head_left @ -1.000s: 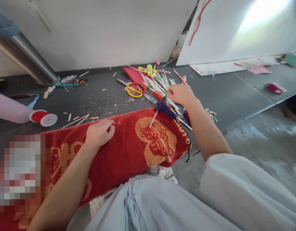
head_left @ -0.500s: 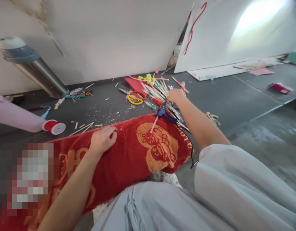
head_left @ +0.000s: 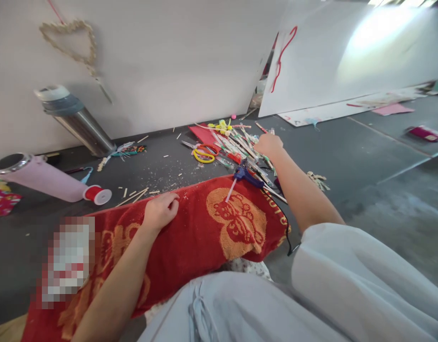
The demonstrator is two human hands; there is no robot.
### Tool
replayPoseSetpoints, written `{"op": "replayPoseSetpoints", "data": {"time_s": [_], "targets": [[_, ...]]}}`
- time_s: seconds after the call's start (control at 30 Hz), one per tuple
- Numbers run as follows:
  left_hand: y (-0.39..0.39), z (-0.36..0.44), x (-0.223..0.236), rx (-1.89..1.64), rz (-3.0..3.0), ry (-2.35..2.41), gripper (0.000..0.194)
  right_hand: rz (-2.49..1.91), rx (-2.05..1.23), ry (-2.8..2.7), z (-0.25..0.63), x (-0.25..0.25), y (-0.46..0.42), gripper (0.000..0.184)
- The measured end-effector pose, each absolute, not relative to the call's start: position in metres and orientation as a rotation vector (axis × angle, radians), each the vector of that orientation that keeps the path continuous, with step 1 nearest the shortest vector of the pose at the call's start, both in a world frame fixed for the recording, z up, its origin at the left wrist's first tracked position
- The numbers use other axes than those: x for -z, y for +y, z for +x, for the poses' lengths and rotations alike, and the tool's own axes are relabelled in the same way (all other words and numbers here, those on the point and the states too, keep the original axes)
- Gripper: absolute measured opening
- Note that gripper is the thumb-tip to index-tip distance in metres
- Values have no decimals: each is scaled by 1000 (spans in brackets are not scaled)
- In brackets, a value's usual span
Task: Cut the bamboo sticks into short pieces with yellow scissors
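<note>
Right of centre, a snagged cord (head_left: 289, 250) could drag the glue gun (head_left: 248, 176); I can't tell what the curled right hand (head_left: 270, 145) or left hand (head_left: 161, 212) holds.

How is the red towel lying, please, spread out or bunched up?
Spread out: the red towel lies in a long strip, orange motifs showing, left hand resting on it. I cannot tell whether it is doubled.
</note>
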State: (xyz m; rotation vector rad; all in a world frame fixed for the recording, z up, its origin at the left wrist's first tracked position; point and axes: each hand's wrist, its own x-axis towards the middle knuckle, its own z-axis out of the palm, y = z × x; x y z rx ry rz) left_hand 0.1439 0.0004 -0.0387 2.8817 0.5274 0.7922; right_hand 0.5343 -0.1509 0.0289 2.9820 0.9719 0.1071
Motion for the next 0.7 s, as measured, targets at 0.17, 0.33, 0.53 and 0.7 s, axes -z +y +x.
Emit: {"op": "replayPoseSetpoints", "data": {"time_s": [0.17,0.33,0.53,0.7], "targets": [[0,144,39,-757,2818,578,27,3084,-110,891,500,-56,-154,42],[1,144,41,-775,2706,611,29,3424,140,1120,439,-72,-148,33],[-1,146,36,-910,2518,511,27,3404,709,1562,368,-67,-123,22],[-3,148,31,-871,2268,601,23,3255,1243,1906,318,-44,-106,22]]}}
